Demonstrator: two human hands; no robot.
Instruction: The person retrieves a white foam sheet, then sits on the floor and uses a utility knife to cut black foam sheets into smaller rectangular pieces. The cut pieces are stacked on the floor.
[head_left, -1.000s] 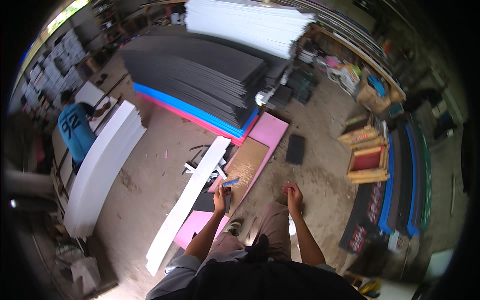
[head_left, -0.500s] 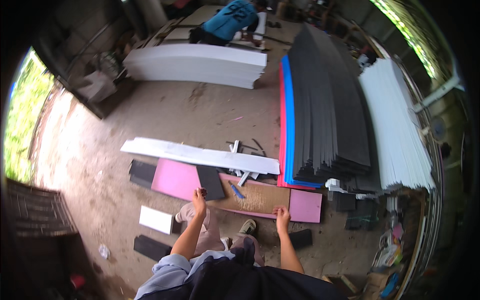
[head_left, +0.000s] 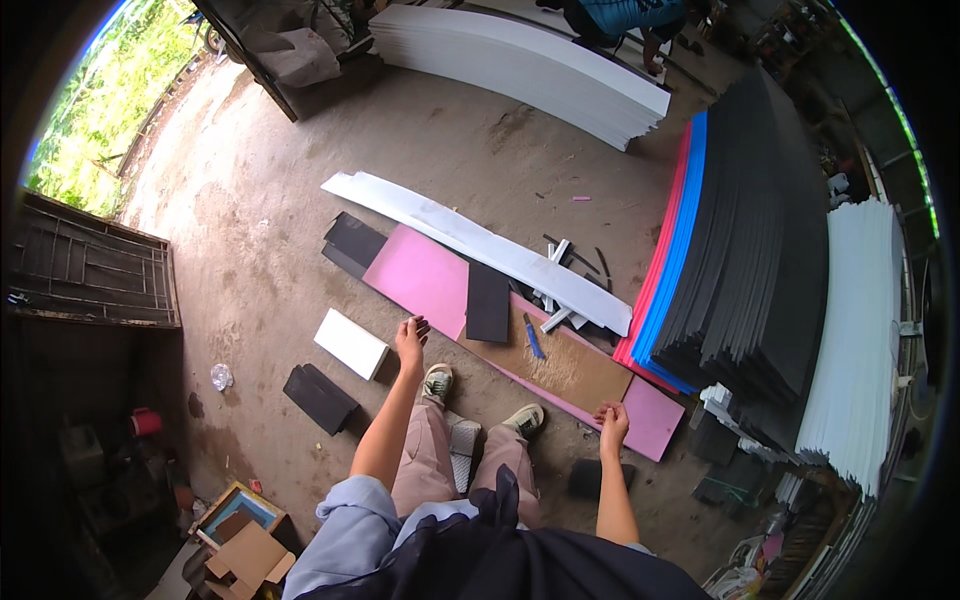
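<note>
My left hand (head_left: pixel 411 338) hangs in the air with loosely bent fingers, nearest to the pink sheet (head_left: pixel 415 270) on the floor. Nothing shows in it. My right hand (head_left: pixel 612 424), its fingers half bent and apart, is over the right end of a long pink strip (head_left: pixel 655 418), also without a visible object. Between the hands lies a brown board (head_left: pixel 590 375) strewn with pale shavings. A blue-handled knife (head_left: pixel 534 337) rests on the board. Beside it a black rectangular piece (head_left: pixel 488 302) overlaps the pink sheet.
A long white strip (head_left: pixel 470 240) lies beyond the pink sheet. Tall stacks of black sheets (head_left: pixel 740 240) and white sheets (head_left: pixel 850 340) stand right, with blue sheets (head_left: pixel 672 270) alongside. A white block (head_left: pixel 350 343) and a black block (head_left: pixel 320 397) lie left. Another person (head_left: pixel 625 18) bends at the back.
My view has swung, so the floor pieces now slant down to the right. My left foot has moved onto the floor near the pink sheet. Both hands remain raised apart.
</note>
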